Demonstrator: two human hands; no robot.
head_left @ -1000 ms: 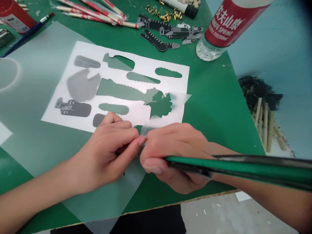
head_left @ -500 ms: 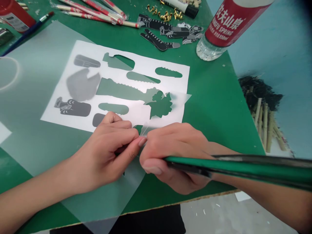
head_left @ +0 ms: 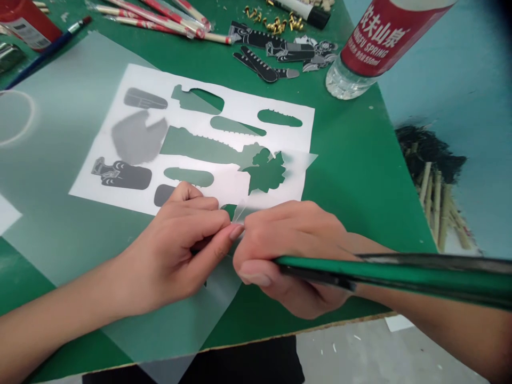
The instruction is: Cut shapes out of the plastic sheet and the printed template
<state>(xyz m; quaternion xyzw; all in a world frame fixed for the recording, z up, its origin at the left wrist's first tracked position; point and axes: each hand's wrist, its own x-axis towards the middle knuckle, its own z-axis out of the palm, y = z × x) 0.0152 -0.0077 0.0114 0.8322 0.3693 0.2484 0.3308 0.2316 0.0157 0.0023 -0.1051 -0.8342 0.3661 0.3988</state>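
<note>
My left hand (head_left: 184, 245) is closed, thumb and forefinger pinching the edge of a large translucent plastic sheet (head_left: 72, 133). Right beside it, nearly touching, my right hand (head_left: 296, 256) is wrapped round a long green tool with black edges (head_left: 400, 274). Its tip is hidden by my fingers, so its kind is unclear. A thin clear sliver of film shows between the two hands. Under the plastic lies a white paper sheet (head_left: 308, 128) with several cut-out holes and printed grey and black shapes, such as a black figure part (head_left: 132, 176).
Cut black figure pieces (head_left: 262, 66) lie at the back, near brass fasteners (head_left: 276, 24), a marker (head_left: 308, 13) and wrapped sticks (head_left: 160, 21). A water bottle (head_left: 352, 77) stands at the back right. A paintbrush (head_left: 48, 53) and red bottle (head_left: 34, 26) are at the left.
The whole view has shifted very slightly, so everything sits a little further right. Both hands keep the same grip and pose.
</note>
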